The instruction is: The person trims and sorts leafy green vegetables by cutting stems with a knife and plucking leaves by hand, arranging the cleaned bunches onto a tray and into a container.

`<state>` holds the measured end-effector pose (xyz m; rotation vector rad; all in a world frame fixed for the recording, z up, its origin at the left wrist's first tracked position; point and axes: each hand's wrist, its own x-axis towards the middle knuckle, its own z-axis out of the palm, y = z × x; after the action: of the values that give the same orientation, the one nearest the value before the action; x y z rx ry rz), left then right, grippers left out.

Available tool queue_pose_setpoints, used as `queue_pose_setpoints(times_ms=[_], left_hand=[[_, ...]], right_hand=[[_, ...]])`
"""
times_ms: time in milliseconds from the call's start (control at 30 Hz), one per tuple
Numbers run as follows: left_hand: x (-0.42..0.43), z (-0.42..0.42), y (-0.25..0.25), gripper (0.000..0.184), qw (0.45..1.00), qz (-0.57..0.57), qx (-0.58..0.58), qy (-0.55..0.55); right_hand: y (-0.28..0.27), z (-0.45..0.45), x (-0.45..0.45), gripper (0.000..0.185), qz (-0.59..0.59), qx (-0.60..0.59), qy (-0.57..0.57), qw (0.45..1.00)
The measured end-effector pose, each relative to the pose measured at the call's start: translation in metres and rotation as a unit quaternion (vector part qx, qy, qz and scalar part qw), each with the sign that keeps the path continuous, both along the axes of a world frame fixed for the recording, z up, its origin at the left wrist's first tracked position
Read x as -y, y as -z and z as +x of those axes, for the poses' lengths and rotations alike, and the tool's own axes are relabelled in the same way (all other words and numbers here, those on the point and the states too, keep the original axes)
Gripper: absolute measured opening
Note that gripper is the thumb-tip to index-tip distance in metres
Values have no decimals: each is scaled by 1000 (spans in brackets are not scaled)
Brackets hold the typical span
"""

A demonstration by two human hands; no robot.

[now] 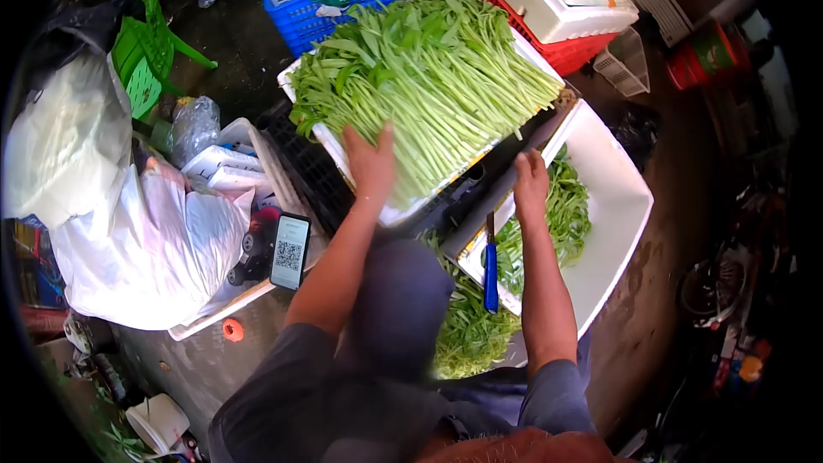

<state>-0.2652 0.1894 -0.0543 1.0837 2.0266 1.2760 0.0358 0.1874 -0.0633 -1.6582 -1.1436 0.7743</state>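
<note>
While the left hand (371,165) rests wide-fingered on the near stems (433,141), press lightly; whether the curled right hand (531,180) holds anything, I can't tell

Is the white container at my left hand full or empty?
Full: the white container is heaped with long green stalks, some poking past its rim.

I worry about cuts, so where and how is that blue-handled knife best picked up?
Probably by the blue handle, coming from the seated person's own side: the handle points back toward their body, while the dark blade points away. A wrap around the long, slim handle should stay clear of the blade.
</note>
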Motion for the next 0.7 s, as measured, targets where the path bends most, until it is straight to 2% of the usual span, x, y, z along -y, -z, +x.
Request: queue_pose_setpoints(times_ms=[33,100,167,233,367,400,500,600,700], left_hand=[[-5,-2,2,105,999,4,40,-4],[-9,7,1,106,1000,-9,-4,2],[-11,11,-1,108,999,-23,-26,5],[-13,14,-7,109,999,-40,-22,7],[-17,18,-3,105,993,-51,-104,9],[-19,19,-4,101,990,-70,-122,3],[-11,10,-7,105,994,-31,-93,52],[-12,11,1,103,993,1,-96,66],[-17,14,8,100,995,20,-81,47]], right_hand=[[14,0,-14,56,-12,-45,7,999],[28,-12,-37,57,-83,-159,7,984],[9,-38,-41,51,-109,-212,26,971],[32,-36,-53,34,-121,-163,-6,979],[71,-36,-63,32,-57,-106,33,992],[61,-37,-60,33,-82,-131,17,988],[38,-33,-49,48,-127,-191,-19,973],[31,-34,-39,75,-90,-196,-44,975],[24,-37,-42,79,-119,-217,-37,968]])
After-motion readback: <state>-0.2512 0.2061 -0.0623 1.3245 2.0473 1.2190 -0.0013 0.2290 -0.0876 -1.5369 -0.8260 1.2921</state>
